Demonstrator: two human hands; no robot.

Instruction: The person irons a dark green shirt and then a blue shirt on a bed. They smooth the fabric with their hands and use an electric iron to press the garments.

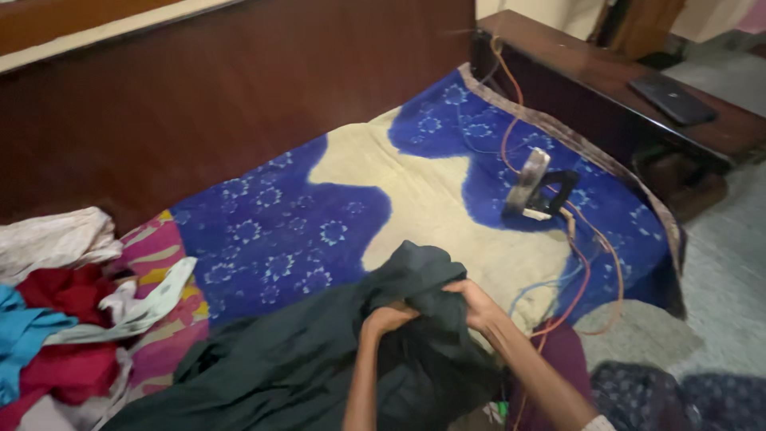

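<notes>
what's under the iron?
The iron stands upright on the blue and cream blanket, its orange cord trailing beside it. Whatever lies beneath the blanket is covered.

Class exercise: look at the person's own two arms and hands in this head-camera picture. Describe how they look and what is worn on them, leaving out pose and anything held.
Both forearms are bare, with no sleeves in view up to the picture's lower edge. The left hand and the right hand wear no gloves. No watch, bangle or ring shows on either; the fingers are partly buried in cloth, so small rings cannot be ruled out. Both arms look slender.
</notes>
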